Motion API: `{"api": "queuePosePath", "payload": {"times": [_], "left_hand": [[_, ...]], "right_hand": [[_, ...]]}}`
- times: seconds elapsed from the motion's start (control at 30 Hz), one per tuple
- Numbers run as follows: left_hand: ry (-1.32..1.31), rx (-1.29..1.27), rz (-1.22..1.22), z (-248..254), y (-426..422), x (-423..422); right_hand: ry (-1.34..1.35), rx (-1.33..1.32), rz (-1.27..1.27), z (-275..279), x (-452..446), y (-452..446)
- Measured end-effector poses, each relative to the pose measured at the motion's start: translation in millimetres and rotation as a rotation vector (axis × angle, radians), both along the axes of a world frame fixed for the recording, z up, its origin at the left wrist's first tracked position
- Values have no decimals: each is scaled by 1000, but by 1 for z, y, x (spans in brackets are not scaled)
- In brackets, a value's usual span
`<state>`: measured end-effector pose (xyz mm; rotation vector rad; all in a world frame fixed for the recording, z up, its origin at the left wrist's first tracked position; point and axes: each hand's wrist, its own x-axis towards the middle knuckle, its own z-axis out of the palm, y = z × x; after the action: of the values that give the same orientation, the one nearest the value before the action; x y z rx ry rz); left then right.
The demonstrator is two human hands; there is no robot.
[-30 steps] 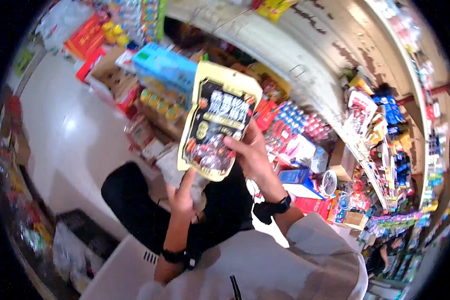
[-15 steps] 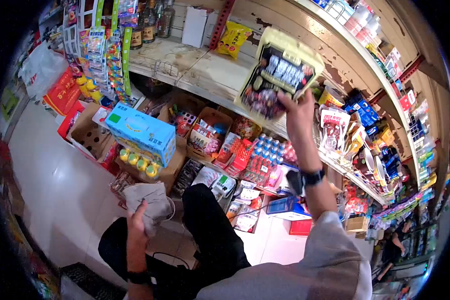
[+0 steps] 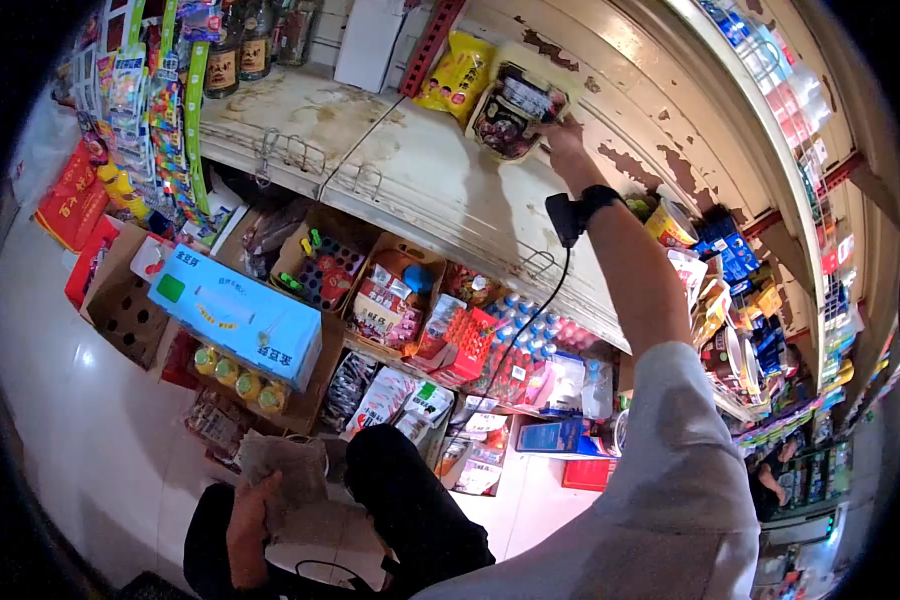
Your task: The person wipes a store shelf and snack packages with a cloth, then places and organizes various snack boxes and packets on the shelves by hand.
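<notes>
My right hand (image 3: 564, 145) reaches to the back of the shelf (image 3: 420, 165), its fingers gripping the right edge of a black and cream snack pouch (image 3: 513, 115). The pouch stands against the back panel, tilted, beside a yellow snack bag (image 3: 457, 75). Whether its bottom edge rests on the shelf board is hard to tell. Low down near my knee, my left hand (image 3: 251, 520) is closed on a crumpled grey-beige cloth (image 3: 288, 468).
A blue carton (image 3: 238, 312) and open boxes of snacks and drinks stand below the shelf. Hanging candy packets (image 3: 165, 120) and glass bottles (image 3: 255, 45) are at left. Packaged goods (image 3: 735, 250) crowd the right. A cable (image 3: 530, 335) hangs from my right wrist.
My right hand has carried the pouch away from me to the back of the shelf, beside the yellow bag. The view has shifted closer to the shelf. My left hand keeps the cloth.
</notes>
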<state>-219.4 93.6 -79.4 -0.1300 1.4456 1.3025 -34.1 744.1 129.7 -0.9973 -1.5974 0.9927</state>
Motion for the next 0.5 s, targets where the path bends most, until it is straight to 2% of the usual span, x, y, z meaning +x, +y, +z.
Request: {"api": "queuePosePath", "payload": {"times": [0.07,0.17,0.27,0.33,0.37,0.4,0.47,0.5], "left_hand": [[28,-7,-41,9,11,1],[99,6,-88,1,12,-3],[-33,236,-62,-19,2,-5],[19,159,-28,-6,9,0],[18,155,-27,-2,8,1],[79,105,-57,3,6,1],[141,57,-87,7,6,1],[132,87,-80,7,5,1]], "right_hand": [[137,-178,-46,-20,-2,21],[114,-163,-11,-23,-3,48],[121,-122,42,-15,-9,37],[57,-109,24,-22,-7,69],[101,-229,-13,-18,-7,74],[101,-234,-13,-20,-4,75],[11,-367,-59,-17,1,69],[-196,-120,122,-43,37,146]]}}
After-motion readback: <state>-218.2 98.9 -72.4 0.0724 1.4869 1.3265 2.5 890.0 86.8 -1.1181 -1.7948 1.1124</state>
